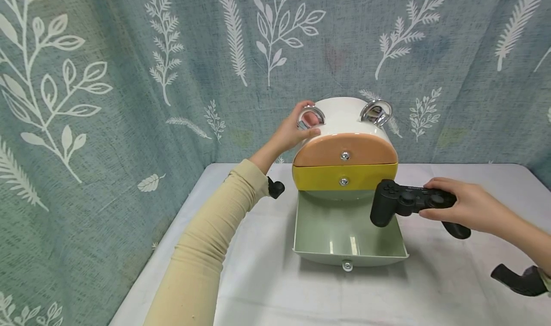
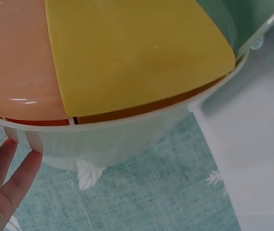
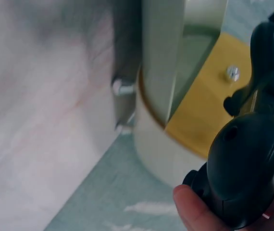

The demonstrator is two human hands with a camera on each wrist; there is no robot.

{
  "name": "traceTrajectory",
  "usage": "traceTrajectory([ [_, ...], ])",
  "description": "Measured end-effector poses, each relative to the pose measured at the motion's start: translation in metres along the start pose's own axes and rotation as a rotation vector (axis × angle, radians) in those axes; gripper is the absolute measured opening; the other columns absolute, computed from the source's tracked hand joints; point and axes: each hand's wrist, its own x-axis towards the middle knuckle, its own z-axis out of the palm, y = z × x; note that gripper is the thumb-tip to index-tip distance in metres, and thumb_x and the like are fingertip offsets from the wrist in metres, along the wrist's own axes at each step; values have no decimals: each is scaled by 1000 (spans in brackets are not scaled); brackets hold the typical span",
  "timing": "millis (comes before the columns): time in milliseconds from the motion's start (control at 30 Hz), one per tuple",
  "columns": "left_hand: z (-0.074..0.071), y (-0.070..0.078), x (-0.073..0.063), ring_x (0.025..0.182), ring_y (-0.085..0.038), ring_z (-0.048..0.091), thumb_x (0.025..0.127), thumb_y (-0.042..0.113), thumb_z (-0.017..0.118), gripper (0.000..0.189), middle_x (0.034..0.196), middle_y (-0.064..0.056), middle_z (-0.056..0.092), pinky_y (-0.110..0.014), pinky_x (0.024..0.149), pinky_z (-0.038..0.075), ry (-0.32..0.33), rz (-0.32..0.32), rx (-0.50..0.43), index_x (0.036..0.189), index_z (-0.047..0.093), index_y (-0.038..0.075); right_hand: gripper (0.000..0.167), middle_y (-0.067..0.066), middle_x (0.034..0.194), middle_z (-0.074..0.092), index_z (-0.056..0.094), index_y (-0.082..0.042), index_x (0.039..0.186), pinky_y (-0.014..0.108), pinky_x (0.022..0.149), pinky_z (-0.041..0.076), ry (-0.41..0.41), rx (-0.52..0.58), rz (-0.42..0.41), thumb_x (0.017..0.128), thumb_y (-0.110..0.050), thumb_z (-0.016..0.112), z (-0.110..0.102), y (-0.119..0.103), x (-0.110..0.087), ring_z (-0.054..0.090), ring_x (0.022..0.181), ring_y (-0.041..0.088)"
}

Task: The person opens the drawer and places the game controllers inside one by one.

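Observation:
A small rounded drawer cabinet with a white shell [image 1: 342,113] stands on the table, with an orange drawer [image 1: 320,150] above a yellow drawer [image 1: 318,178]. Its bottom green drawer [image 1: 331,221] is pulled out, and the inside shows no contents. My left hand [image 1: 297,125] rests against the shell's upper left side, by a chrome ring [image 1: 311,110]; in the left wrist view extended fingers [image 2: 24,175] touch the shell. My right hand [image 1: 473,206] grips a black game controller [image 1: 404,197] by its right part, above the drawer's right side.
A white cloth covers the table [image 1: 254,268]. Behind and to the left hangs a green-blue curtain [image 1: 193,77] with white leaf prints. A second chrome ring [image 1: 379,111] sits on the cabinet's upper right. The open drawer juts toward the front.

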Motion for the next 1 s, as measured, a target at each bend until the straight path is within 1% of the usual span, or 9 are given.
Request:
traceTrajectory([
  [33, 0, 0, 0, 129, -28, 36, 80, 32, 70, 71, 143, -6, 36, -46, 99, 34, 1, 1, 2, 137, 28, 28, 50, 8, 100, 61, 60, -15, 108, 32, 59, 38, 4, 5, -15, 72, -46, 74, 0, -4, 1, 54, 78, 20],
  [100, 0, 1, -1, 129, -28, 36, 80, 32, 70, 71, 143, -6, 36, -47, 99, 34, 2, 3, 4, 137, 28, 29, 46, 2, 93, 60, 60, -17, 105, 31, 59, 37, 2, 26, -34, 72, -46, 74, 1, -11, 3, 51, 74, 16],
  [267, -1, 1, -1, 129, -28, 37, 80, 33, 69, 71, 143, -7, 36, -48, 99, 34, 3, 10, -2, 137, 28, 29, 41, -2, 88, 58, 61, -20, 101, 31, 59, 36, -6, 77, -59, 72, -45, 75, 5, -28, 9, 50, 72, 15],
  [367, -1, 0, -1, 128, -29, 37, 80, 33, 69, 71, 143, -7, 36, -47, 99, 34, 4, 9, -2, 137, 28, 29, 40, -2, 88, 59, 61, -19, 100, 31, 59, 37, -22, 104, -73, 72, -44, 75, 9, -38, 14, 50, 72, 14],
  [533, -1, 0, -2, 128, -29, 37, 80, 33, 70, 71, 142, -8, 37, -48, 98, 35, 7, 4, -4, 137, 28, 29, 48, 1, 95, 62, 62, -14, 106, 32, 62, 41, -44, 133, -85, 71, -45, 75, 16, -52, 22, 54, 76, 13],
  [633, -1, 0, -2, 128, -30, 38, 80, 33, 70, 71, 141, -8, 38, -48, 98, 35, 8, 2, -4, 137, 28, 29, 52, 1, 97, 62, 62, -11, 108, 32, 64, 42, -47, 143, -110, 70, -44, 76, 22, -59, 27, 55, 80, 14],
  [733, -1, 0, -2, 128, -29, 38, 79, 34, 70, 71, 141, -7, 39, -48, 99, 35, 7, -2, -5, 137, 28, 29, 50, 0, 93, 62, 62, -10, 104, 31, 64, 42, -55, 155, -133, 70, -44, 76, 28, -65, 32, 54, 78, 14],
  [1000, 0, 1, -3, 128, -30, 38, 80, 34, 69, 70, 143, -7, 36, -48, 98, 35, 3, 13, -9, 137, 28, 29, 44, -1, 88, 60, 62, -10, 96, 30, 63, 42, -69, 175, -128, 68, -40, 78, 47, -74, 43, 51, 74, 13],
])
